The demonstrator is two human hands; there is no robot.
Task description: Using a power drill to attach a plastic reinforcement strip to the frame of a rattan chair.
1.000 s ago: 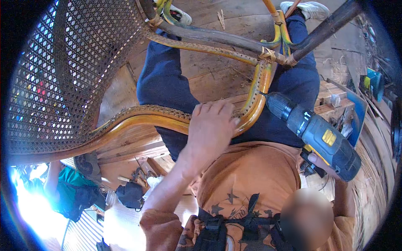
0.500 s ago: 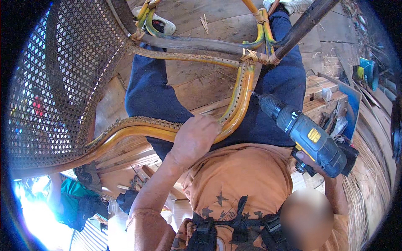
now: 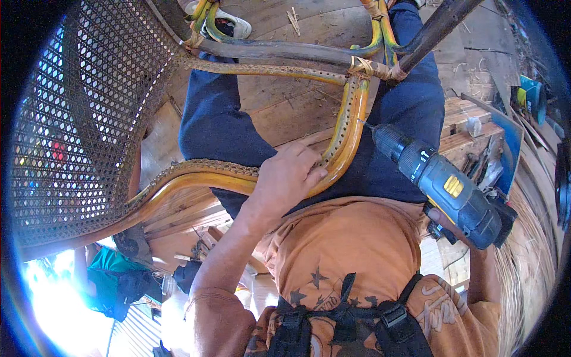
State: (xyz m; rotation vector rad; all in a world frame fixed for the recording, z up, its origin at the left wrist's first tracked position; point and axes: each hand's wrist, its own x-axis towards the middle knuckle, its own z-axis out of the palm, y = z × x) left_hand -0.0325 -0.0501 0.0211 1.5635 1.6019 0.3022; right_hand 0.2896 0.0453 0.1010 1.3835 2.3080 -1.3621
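A rattan chair frame (image 3: 351, 125) lies across my lap. Its curved yellow pole carries a row of drilled holes along the inner strip. My left hand (image 3: 288, 178) is closed round the bend of this pole, thumb on the near side. A blue-grey and black cordless drill (image 3: 440, 178) is in my right hand (image 3: 449, 225), which is mostly hidden behind the tool's body. The thin drill bit (image 3: 365, 122) points up and left, its tip at or very close to the outer edge of the yellow pole; contact cannot be made out.
A woven cane panel (image 3: 89, 113) fills the left side. Dark poles with bound joints (image 3: 361, 66) cross above my knees. Wood blocks (image 3: 470, 137), a blue board (image 3: 505, 156) and rattan strands (image 3: 517, 262) lie to the right. A person in green (image 3: 113, 271) is at lower left.
My left hand has shifted slightly up along the bend, and its thumb now shows. The drill stays beside the outer edge of the pole. The whole view has moved a little.
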